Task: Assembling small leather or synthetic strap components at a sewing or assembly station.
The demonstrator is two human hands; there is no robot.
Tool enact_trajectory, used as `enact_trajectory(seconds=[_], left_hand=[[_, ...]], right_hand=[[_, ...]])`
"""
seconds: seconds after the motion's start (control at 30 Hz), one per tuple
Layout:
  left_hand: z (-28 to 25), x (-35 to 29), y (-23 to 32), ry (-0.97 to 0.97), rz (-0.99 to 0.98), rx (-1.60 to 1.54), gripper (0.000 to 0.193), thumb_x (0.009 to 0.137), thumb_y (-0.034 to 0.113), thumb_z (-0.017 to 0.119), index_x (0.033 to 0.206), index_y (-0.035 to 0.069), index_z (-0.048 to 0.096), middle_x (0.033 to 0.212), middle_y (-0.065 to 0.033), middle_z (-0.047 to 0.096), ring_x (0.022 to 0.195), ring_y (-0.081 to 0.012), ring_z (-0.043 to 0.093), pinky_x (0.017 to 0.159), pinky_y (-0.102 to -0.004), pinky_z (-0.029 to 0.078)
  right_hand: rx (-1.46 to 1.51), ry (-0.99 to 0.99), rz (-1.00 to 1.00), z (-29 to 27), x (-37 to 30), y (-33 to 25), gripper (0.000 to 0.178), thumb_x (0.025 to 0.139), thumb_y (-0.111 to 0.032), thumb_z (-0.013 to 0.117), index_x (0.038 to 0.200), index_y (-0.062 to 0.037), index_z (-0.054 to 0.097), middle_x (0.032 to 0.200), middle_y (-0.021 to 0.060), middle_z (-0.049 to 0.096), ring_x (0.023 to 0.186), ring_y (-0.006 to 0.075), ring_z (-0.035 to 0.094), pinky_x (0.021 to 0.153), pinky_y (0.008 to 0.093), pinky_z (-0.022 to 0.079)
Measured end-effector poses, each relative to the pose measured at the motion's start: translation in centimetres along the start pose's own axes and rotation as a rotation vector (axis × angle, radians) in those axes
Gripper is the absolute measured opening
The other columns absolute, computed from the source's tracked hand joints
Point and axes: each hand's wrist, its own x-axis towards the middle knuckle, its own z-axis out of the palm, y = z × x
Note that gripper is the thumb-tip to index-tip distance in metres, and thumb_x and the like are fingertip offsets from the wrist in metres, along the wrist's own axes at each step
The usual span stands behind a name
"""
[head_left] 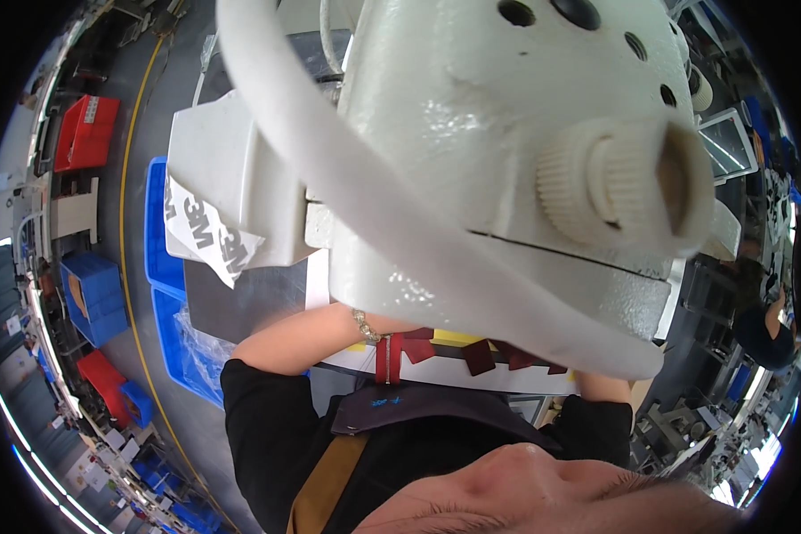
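Note:
A large white machine head (454, 133), like that of an industrial sewing machine, fills the upper middle and covers my hands. My left forearm (294, 343), a beaded bracelet at its wrist, reaches in from the left. Only the back edge of my left hand (388, 326) shows beneath the machine; its fingers are hidden. Close by are a dark red strip (388, 360) and several small dark red pieces (478, 358) along the white table edge (525, 382). My right forearm (603, 388) goes up behind a thick white tube (472, 258), which hides that hand.
A ribbed white knob (596, 178) juts from the machine's right side. Blue bins (165, 231) stand on the floor at the left, one with clear plastic. Red (87, 133) and blue crates (95, 298) lie beyond a yellow floor line. Another person (764, 338) is at the far right.

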Motion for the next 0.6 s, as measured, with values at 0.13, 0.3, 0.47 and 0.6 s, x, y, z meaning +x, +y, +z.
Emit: enact_trajectory(seconds=[0.13,0.3,0.47,0.6], left_hand=[[1.3,-1.5,-0.3,-0.089,-0.027,0.042,0.042,0.086,0.032,0.061,0.121,0.008,0.059,0.118,-0.0118,0.061,0.110,-0.0243,0.058,0.094,-0.0306,0.044],[4.4,-1.3,-0.2,0.167,-0.035,0.082,0.040,0.085,0.027,0.063,0.118,0.004,0.060,0.125,-0.0139,0.057,0.117,-0.0240,0.053,0.098,-0.0337,0.041],[4.3,-0.9,-0.2,0.429,-0.033,0.053,0.038,0.083,0.021,0.065,0.115,0.001,0.062,0.131,-0.0159,0.052,0.124,-0.0238,0.047,0.103,-0.0367,0.039],[3.3,-1.5,0.1,0.463,-0.082,0.067,0.037,0.081,0.022,0.067,0.112,0.001,0.063,0.128,-0.0171,0.054,0.123,-0.0257,0.050,0.102,-0.0368,0.041]], right_hand=[[-0.060,-0.042,-0.091,-1.1,2.8,-1.7,0.031,0.071,-0.009,0.059,0.100,-0.0008,0.067,0.108,0.0133,0.066,0.105,0.0284,0.063,0.092,0.0400,0.051],[-0.093,-0.003,-0.080,-0.8,2.1,-1.6,0.033,0.072,-0.011,0.058,0.103,-0.0023,0.067,0.108,0.0126,0.066,0.106,0.0270,0.063,0.092,0.0402,0.051],[-0.102,-0.103,-0.041,-2.2,1.8,-1.6,0.032,0.071,-0.012,0.060,0.101,-0.0024,0.067,0.105,0.0118,0.067,0.106,0.0271,0.063,0.093,0.0400,0.050],[0.072,-0.059,0.033,-0.1,0.5,-0.9,0.031,0.072,-0.012,0.059,0.101,-0.0022,0.067,0.108,0.0117,0.066,0.108,0.0264,0.062,0.094,0.0399,0.049]])
